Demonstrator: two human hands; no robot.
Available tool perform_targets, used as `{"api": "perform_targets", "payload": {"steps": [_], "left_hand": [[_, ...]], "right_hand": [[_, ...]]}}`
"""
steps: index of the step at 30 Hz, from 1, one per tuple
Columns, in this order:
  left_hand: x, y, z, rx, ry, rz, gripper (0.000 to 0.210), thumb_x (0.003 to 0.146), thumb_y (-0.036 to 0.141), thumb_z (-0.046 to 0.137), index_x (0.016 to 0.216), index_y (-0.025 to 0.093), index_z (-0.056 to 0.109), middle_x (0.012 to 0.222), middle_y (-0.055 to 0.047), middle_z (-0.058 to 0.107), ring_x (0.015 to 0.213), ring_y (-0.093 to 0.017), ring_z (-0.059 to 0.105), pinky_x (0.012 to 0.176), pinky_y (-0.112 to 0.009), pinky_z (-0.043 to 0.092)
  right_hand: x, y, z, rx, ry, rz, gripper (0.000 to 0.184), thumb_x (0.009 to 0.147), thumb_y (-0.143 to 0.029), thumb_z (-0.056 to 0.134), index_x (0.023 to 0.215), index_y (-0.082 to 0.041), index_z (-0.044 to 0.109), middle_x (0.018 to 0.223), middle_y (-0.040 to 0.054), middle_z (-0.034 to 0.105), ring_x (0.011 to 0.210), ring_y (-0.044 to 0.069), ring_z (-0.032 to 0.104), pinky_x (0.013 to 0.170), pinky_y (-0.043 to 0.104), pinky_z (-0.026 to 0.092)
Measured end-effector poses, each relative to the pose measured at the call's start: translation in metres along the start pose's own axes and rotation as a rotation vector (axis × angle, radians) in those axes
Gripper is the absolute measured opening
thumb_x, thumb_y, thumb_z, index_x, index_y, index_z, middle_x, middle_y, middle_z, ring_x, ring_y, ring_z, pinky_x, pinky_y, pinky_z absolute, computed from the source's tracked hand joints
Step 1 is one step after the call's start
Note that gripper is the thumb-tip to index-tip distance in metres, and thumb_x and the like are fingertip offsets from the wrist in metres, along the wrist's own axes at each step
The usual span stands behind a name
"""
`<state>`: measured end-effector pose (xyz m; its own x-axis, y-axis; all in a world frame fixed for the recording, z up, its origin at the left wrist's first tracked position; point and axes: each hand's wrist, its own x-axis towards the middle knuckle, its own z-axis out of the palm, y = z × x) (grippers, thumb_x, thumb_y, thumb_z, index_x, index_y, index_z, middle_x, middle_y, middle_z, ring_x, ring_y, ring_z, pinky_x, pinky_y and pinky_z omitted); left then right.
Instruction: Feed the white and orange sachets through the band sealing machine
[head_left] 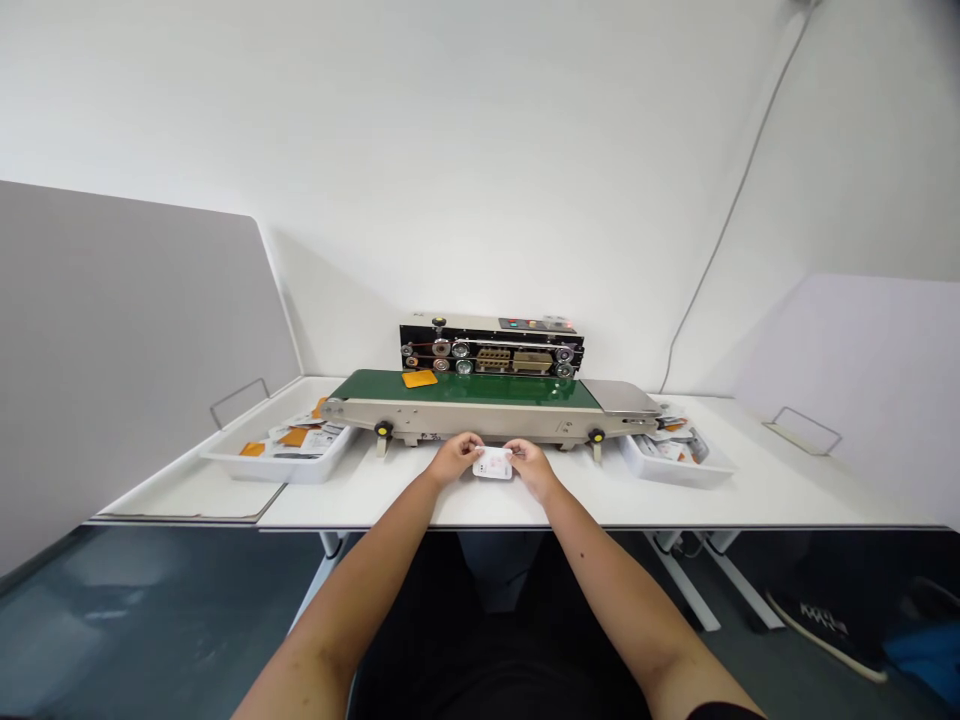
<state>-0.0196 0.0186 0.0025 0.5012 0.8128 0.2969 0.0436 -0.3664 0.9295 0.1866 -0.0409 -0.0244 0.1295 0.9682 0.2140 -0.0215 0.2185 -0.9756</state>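
Between my two hands, just in front of the machine, is a small white printed sachet [493, 463]. My left hand [456, 459] pinches its left edge, and my right hand [530, 465] pinches the right edge. Behind them stands a band sealing machine [491, 350] with rollers and a lit control panel. Its green conveyor belt [502, 390] carries an orange packet [419, 378] lying flat near the left part.
A white tray [315, 470] with several orange and white packets stands left of the conveyor. Another white tray [679, 472] of packets sits under its right end. Grey partition panels [135, 340] flank the white table [450, 512].
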Motion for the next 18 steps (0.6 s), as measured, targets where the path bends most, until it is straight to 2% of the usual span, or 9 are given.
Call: {"api": "perform_targets", "payload": {"steps": [4, 8, 11, 13, 15, 18], "left_hand": [[0.000, -0.001, 0.000, -0.048, 0.024, -0.039, 0.038, 0.071, 0.046, 0.077, 0.084, 0.018, 0.056, 0.063, 0.004, 0.055, 0.055, -0.011, 0.051, 0.052, -0.021, 0.039], [0.000, -0.003, 0.001, -0.089, 0.006, -0.048, 0.042, 0.069, 0.047, 0.079, 0.083, 0.018, 0.053, 0.062, 0.005, 0.054, 0.053, -0.010, 0.051, 0.050, -0.020, 0.038], [0.000, -0.004, 0.001, -0.119, -0.007, -0.028, 0.043, 0.070, 0.049, 0.078, 0.084, 0.018, 0.053, 0.063, 0.006, 0.055, 0.052, -0.009, 0.052, 0.050, -0.020, 0.038], [0.000, -0.004, 0.001, -0.128, -0.014, -0.018, 0.042, 0.074, 0.052, 0.075, 0.086, 0.018, 0.053, 0.065, 0.004, 0.058, 0.052, -0.009, 0.053, 0.051, -0.020, 0.039], [0.000, -0.002, 0.001, -0.114, -0.019, -0.028, 0.041, 0.077, 0.054, 0.071, 0.088, 0.018, 0.054, 0.067, 0.002, 0.061, 0.050, -0.009, 0.054, 0.049, -0.020, 0.038], [-0.001, 0.000, 0.001, -0.078, -0.022, -0.036, 0.041, 0.079, 0.054, 0.070, 0.090, 0.018, 0.054, 0.070, 0.000, 0.064, 0.048, -0.009, 0.052, 0.045, -0.020, 0.034]], "right_hand": [[-0.002, 0.000, 0.003, 0.023, -0.036, 0.036, 0.031, 0.070, -0.040, 0.072, 0.092, -0.019, 0.064, 0.084, 0.0005, 0.064, 0.064, 0.013, 0.061, 0.057, 0.024, 0.050], [-0.008, -0.002, 0.005, -0.105, -0.189, 0.063, 0.029, 0.075, -0.039, 0.071, 0.095, -0.019, 0.065, 0.063, -0.0040, 0.059, 0.044, 0.009, 0.047, 0.042, 0.019, 0.036], [-0.007, -0.017, -0.003, -0.288, -0.377, 0.081, 0.027, 0.075, -0.035, 0.073, 0.095, -0.017, 0.068, 0.054, -0.0052, 0.055, 0.042, 0.009, 0.045, 0.040, 0.018, 0.032], [0.001, -0.039, -0.018, -0.334, -0.397, 0.048, 0.026, 0.075, -0.034, 0.073, 0.094, -0.017, 0.070, 0.057, -0.0034, 0.059, 0.045, 0.009, 0.048, 0.042, 0.018, 0.034], [0.018, -0.069, -0.041, -0.282, -0.232, -0.033, 0.029, 0.076, -0.035, 0.072, 0.097, -0.016, 0.070, 0.063, -0.0016, 0.063, 0.047, 0.009, 0.050, 0.043, 0.018, 0.036], [0.054, -0.115, -0.086, -0.113, 0.269, -0.229, 0.034, 0.078, -0.035, 0.069, 0.106, -0.016, 0.066, 0.067, -0.0018, 0.062, 0.048, 0.008, 0.049, 0.043, 0.017, 0.038]]}}
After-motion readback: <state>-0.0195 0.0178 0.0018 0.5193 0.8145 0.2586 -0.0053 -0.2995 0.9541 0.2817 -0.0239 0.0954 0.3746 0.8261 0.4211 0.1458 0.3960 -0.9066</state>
